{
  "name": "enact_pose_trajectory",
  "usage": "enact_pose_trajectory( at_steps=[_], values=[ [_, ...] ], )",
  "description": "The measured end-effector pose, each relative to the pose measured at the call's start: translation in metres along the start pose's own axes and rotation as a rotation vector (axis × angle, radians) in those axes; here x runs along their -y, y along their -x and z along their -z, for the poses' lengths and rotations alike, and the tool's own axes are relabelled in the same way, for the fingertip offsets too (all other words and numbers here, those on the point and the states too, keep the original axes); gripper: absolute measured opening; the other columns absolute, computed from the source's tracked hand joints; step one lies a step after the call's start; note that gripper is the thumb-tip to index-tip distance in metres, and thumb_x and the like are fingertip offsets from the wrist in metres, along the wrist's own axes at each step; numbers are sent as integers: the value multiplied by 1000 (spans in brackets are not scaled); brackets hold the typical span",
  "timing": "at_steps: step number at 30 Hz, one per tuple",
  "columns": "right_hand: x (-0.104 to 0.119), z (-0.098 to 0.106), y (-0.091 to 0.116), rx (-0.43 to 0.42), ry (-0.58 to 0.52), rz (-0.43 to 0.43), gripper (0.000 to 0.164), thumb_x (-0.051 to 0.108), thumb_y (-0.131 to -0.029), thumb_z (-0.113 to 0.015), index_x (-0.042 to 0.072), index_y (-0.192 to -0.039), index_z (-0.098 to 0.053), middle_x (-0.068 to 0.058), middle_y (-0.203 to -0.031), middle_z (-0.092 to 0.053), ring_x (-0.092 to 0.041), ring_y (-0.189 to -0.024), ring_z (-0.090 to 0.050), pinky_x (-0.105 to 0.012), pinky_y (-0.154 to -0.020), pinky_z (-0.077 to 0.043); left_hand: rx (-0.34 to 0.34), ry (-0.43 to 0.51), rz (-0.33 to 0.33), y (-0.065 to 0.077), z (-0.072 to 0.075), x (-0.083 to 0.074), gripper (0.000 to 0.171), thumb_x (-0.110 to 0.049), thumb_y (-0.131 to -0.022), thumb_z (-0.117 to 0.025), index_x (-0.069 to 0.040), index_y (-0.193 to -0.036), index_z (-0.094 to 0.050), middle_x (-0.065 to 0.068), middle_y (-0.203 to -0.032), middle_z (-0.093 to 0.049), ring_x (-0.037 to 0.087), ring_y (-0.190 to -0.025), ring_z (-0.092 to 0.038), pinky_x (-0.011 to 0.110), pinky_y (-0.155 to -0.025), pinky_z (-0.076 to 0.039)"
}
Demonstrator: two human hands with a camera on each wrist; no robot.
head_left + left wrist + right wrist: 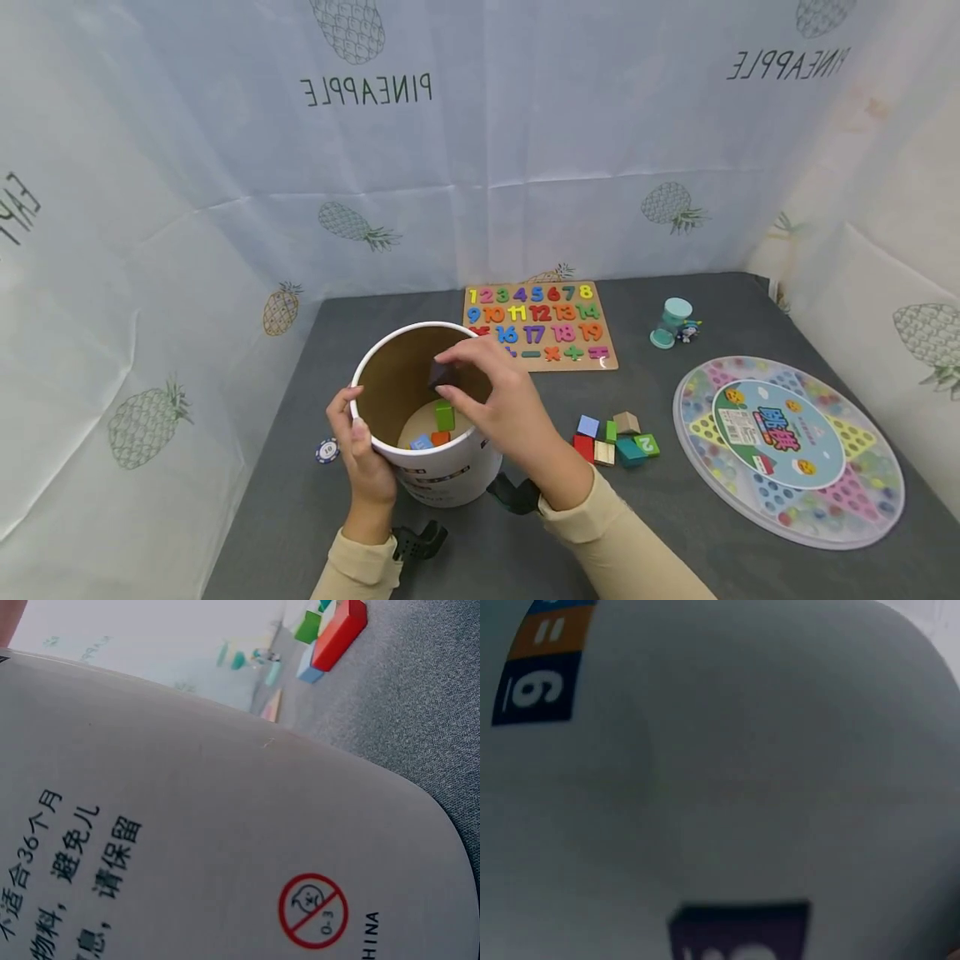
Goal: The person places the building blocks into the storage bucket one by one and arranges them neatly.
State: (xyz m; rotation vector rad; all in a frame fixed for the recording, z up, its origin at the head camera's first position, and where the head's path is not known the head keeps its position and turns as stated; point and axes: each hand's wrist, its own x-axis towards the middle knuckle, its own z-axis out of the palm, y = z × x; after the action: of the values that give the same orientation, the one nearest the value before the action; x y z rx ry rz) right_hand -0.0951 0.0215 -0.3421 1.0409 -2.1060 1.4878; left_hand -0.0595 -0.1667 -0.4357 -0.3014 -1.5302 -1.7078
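Note:
A white bucket (450, 492) with printed sides stands on the table, its opening tilted slightly toward me. My left hand (367, 467) grips its left side, with fingertips at the rim. Between the thumb and fingers of my right hand (521, 412) a dark block (438, 375) is pinched, held inside the mouth of the bucket. On the bucket's floor lie a green block (445, 415), an orange block (440, 437) and a blue block (422, 442). Both wrist views are mostly filled by the bucket's wall (225, 810), with no held block showing there.
Several loose blocks (584, 448) lie right of the bucket. Behind it is a wooden number board (607, 360). A round game board (787, 433), an hourglass (670, 323) and a small figurine (687, 332) are farther right. A poker chip (327, 451) lies left of my left hand.

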Motion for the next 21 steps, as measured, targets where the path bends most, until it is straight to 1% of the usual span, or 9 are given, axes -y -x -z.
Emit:
enact_pose_trajectory(
  at_steps=[3, 6, 8, 10, 13, 15, 16, 19, 21],
  values=[
    [-1, -11, -3, 61, 133, 22, 35, 15, -80, -76, 18, -113, -62, 3, -112, -54, -11, -100, -54, -24, -84, -47, -7, -14, 5, 1, 1, 1, 50, -27, -94, -32, 7, -131, -29, 27, -134, -32, 45, -118, -31, 48, -89, -30],
    [-2, -17, -5, 96, 262, -1, 34, 17, -79, -78, 20, -109, -63, 5, -109, -54, -9, -95, -57, -23, -79, -48, -3, -5, 8, 1, 0, 1, 50, -27, -94, -32, 7, -131, -29, 28, -134, -32, 46, -118, -31, 48, -89, -31],
    [-1, -18, -6, 111, 312, -29, 31, 18, -79, -78, 21, -106, -64, 6, -106, -54, -8, -92, -57, -24, -75, -49, -2, 8, 8, 0, -1, 1, 50, -27, -94, -32, 7, -131, -29, 28, -134, -31, 46, -118, -31, 47, -89, -32],
    [0, -16, -7, 127, 330, -44, 28, 18, -79, -77, 22, -104, -65, 6, -104, -54, -7, -89, -57, -24, -70, -48, -2, 18, 9, -1, -2, 1, 50, -28, -94, -32, 6, -131, -29, 29, -134, -31, 47, -117, -31, 46, -89, -33],
    [-2, -14, -5, 124, 291, -33, 23, 17, -82, -75, 21, -102, -66, 7, -104, -53, -6, -89, -56, -23, -69, -46, -2, 24, 11, -2, -3, 1, 50, -29, -95, -33, 6, -131, -29, 29, -134, -31, 47, -118, -31, 44, -89, -33],
    [-6, -12, -2, 102, 216, -2, 22, 14, -83, -73, 20, -103, -66, 6, -106, -53, -7, -94, -55, -22, -73, -47, -7, 30, 8, -2, -3, 2, 50, -28, -94, -33, 6, -131, -29, 29, -134, -31, 47, -117, -31, 46, -89, -33],
    [-8, -11, 1, 88, 171, 18, 21, 13, -84, -72, 18, -104, -66, 6, -108, -53, -8, -96, -55, -24, -76, -48, -7, 32, 9, -2, -3, 2, 51, -28, -94, -33, 6, -131, -29, 29, -134, -32, 47, -117, -31, 46, -89, -33],
    [-15, -6, 12, 27, 55, 99, 22, 9, -86, -68, 15, -107, -66, 2, -113, -53, -14, -105, -53, -29, -83, -48, -15, 41, 11, 0, -2, 1, 50, -28, -94, -34, 6, -131, -30, 28, -134, -33, 47, -117, -32, 47, -89, -33],
    [-19, -2, 21, -35, 32, 138, 23, 6, -85, -66, 14, -107, -66, -2, -115, -54, -17, -108, -51, -34, -88, -47, -18, 52, 14, 1, -2, 1, 50, -28, -94, -35, 6, -131, -30, 28, -133, -33, 47, -117, -32, 45, -90, -34]
  ],
)
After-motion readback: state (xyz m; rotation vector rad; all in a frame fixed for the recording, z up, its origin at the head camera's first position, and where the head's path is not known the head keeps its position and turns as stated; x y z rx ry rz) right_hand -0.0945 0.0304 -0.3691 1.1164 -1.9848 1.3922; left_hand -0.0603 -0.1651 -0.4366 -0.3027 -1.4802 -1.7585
